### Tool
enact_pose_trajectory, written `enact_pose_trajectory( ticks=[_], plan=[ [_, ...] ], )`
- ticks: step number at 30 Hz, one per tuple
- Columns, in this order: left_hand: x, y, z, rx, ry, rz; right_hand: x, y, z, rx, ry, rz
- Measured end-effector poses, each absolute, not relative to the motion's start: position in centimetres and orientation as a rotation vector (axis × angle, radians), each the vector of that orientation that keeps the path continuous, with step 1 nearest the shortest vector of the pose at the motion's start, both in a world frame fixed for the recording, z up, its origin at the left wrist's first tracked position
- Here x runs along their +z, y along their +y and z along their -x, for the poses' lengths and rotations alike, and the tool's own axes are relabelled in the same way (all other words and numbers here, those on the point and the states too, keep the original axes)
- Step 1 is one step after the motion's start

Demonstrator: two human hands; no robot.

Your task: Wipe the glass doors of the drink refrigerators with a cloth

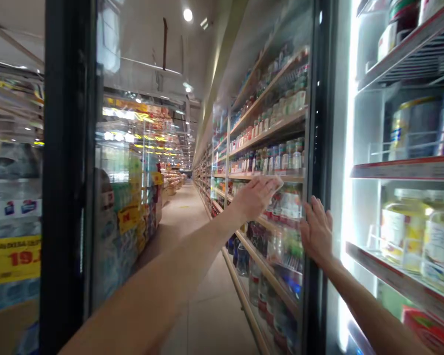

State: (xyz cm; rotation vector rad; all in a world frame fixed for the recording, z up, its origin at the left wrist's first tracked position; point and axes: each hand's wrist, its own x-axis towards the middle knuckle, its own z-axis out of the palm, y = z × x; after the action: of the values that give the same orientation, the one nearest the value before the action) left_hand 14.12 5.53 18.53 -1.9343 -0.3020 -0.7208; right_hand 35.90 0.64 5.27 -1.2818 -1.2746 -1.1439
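Cloth (278, 183) – L hand (258, 197), agst glass (203, 148)

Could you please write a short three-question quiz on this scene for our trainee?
1. Which hand rests on the dark door frame?
2. True or false: a yellow price sign shows toward the left edge of the picture.
3. What does the left hand hold at the glass door?
A) a bottle
B) a pale cloth-like piece
C) a can

Key:
1. The right hand.
2. True.
3. B; it shows at the fingertips, though blur hides exactly what it is made of.
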Motion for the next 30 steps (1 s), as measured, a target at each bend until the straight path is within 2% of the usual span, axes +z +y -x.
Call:
enact_pose_trajectory(
  ticks=[5,10,12,18,22,24,28,30],
  plan=[
    [18.5,5.4,-17.4,-0.948,-0.507,1.948,4.9,-0.5,-37.2,-1.134,-1.264,1.309],
    [11.4,4.5,-19.7,-0.614,-0.21,2.082,3.9,-1.2,-37.9,-1.129,-1.245,1.314],
    [9.9,4.4,-20.0,-0.549,-0.139,2.107,3.5,-1.3,-38.2,-1.134,-1.254,1.31],
    [11.4,5.0,-20.0,-0.733,-0.371,2.059,2.5,-1.2,-37.9,-1.088,-1.253,1.321],
    [8.6,4.5,-18.8,-0.46,-0.122,2.137,2.4,-1.1,-36.9,-1.053,-1.264,1.324],
    [8.6,4.3,-17.9,-0.427,-0.08,2.148,2.5,-1.0,-36.4,-1.046,-1.261,1.323],
    [10.6,4.1,-16.3,-0.695,-0.378,2.068,2.7,-1.0,-35.3,-1.049,-1.244,1.298],
    [9.9,4.0,-15.3,-0.716,-0.41,2.06,2.6,-1.1,-34.7,-1.041,-1.248,1.303]
  ],
)
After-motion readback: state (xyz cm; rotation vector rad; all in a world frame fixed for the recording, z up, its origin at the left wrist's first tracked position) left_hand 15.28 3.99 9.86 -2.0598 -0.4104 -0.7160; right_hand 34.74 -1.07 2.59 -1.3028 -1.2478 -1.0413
